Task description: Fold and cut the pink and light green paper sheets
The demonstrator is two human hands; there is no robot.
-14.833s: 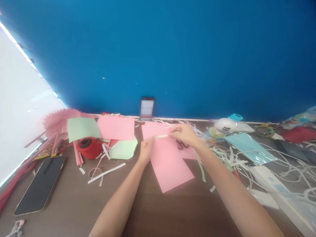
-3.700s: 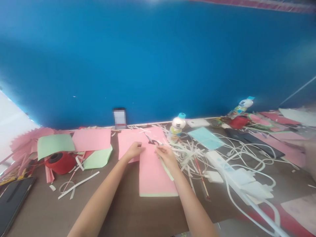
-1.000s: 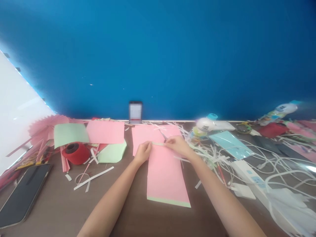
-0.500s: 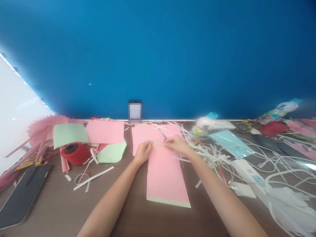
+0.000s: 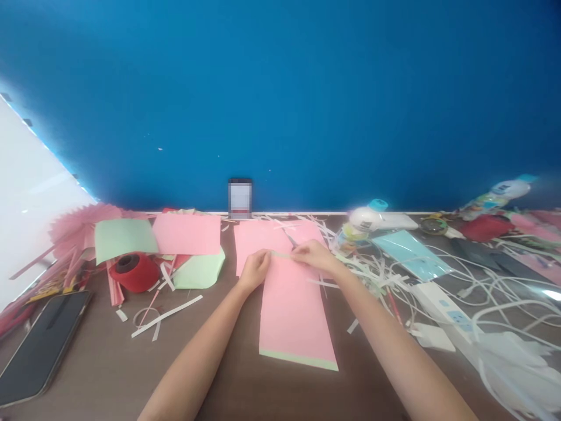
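A pink sheet of paper (image 5: 293, 316) lies on the brown table (image 5: 109, 362) in front of me, with a green sheet edge showing under its near end. My left hand (image 5: 255, 270) and my right hand (image 5: 312, 255) pinch the two ends of a thin pale paper strip (image 5: 281, 255) at the sheet's far edge. Both hands have their fingers closed on the strip. Another pink sheet (image 5: 258, 238) lies just behind, with scissors (image 5: 291, 239) partly hidden by my right hand.
A red tape roll (image 5: 134, 272), green and pink sheets (image 5: 186, 234) and a pink paper fan (image 5: 76, 222) sit left. A phone (image 5: 41, 345) lies near left; another stands against the blue wall (image 5: 239, 197). Paper strips, white cables, a power strip (image 5: 442, 301) and bottles (image 5: 366, 221) crowd the right.
Almost nothing has moved in the last second; both hands stay pinched on the strip. Over the longer span the pink sheet was turned straighter toward me.
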